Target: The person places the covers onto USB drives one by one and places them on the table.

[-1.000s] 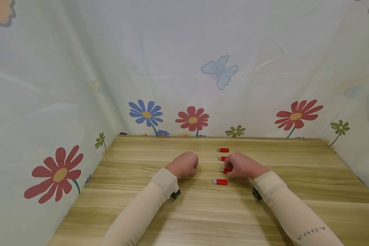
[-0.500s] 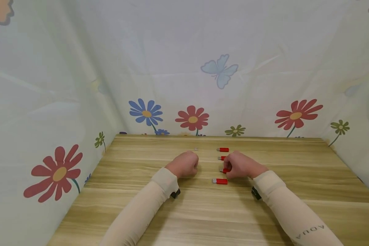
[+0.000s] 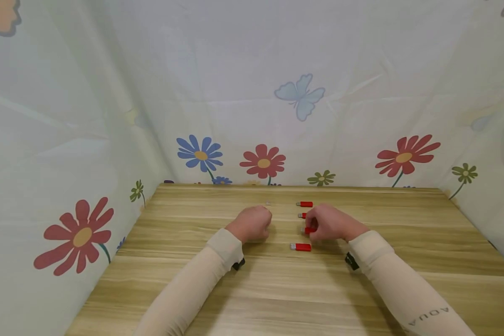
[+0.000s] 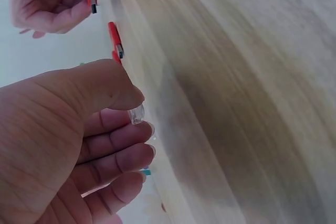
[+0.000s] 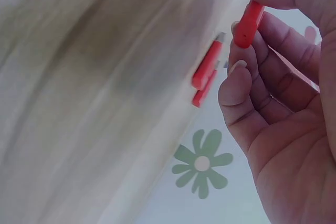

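Observation:
In the left wrist view my left hand pinches a small clear plastic cap between thumb and index finger. My right hand holds a red USB flash drive by its body, thumb against fingers. Its metal plug is bare and points toward the left hand. Both hands are just above the table, a short gap apart. Between them, nearer the body, lies another red flash drive; a clear cap seems to cover its plug.
Beyond the right hand, two more red flash drives lie on the wood-grain table, plugs to the left. Another small clear piece lies beyond the left hand. A flowered curtain borders the table's back and sides.
My right hand and its flash drive have shifted very slightly, the drive now turned a little and looking slightly raised. The left hand has hardly moved.

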Tool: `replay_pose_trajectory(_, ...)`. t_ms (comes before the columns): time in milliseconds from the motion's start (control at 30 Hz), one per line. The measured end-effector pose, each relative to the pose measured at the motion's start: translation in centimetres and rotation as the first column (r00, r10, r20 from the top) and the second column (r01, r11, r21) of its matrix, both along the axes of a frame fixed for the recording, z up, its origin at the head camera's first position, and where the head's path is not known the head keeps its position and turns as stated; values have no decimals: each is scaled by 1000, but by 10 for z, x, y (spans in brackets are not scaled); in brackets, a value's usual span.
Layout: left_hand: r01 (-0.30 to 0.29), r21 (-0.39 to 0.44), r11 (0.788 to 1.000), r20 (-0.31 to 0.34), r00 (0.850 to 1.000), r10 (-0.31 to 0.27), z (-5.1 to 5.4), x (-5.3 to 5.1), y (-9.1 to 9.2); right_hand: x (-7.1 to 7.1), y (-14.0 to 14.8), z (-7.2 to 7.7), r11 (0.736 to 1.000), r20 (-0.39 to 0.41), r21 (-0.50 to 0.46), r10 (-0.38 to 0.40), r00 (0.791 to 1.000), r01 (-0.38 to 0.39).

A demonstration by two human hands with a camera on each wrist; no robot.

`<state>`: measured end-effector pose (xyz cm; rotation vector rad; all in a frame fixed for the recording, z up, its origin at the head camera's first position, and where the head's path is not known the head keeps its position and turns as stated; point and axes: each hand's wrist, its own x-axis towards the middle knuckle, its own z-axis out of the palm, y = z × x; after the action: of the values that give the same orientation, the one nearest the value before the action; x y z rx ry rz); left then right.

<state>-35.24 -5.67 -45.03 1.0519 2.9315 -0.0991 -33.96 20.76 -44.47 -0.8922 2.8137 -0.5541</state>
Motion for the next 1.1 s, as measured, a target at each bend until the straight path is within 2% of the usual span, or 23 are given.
replay_pose_trajectory(133,0,7,1000,-2,1000,0,5,2,1,3,1,6,1000,10,-11,-17,1000,17)
replay_pose_trajectory(367,-30,60,998,37,999,28,10,6,3,7,-2,17,999,14,-19,-33,999,33)
replay_pose_trajectory(533,-40,106,994,69,997,33,14,7,2,10,-4,23,999,0,-42,0,1000,0)
replay_pose_trajectory(633,-56,161,985,103,994,40,16,8,-1,11,-4,25,997,-15,-69,33,999,-34)
replay_pose_trajectory(833,-88,296,951,180,983,35,16,7,-6,14,-4,28,991,3,-125,50,999,-49)
replay_pose_trajectory(1000,-102,429,897,249,969,-9,14,6,-10,16,-5,30,987,26,-158,47,999,-42)
replay_pose_trajectory(1100,-106,481,871,268,963,-31,16,9,-11,17,-4,30,982,30,-183,58,998,-52)
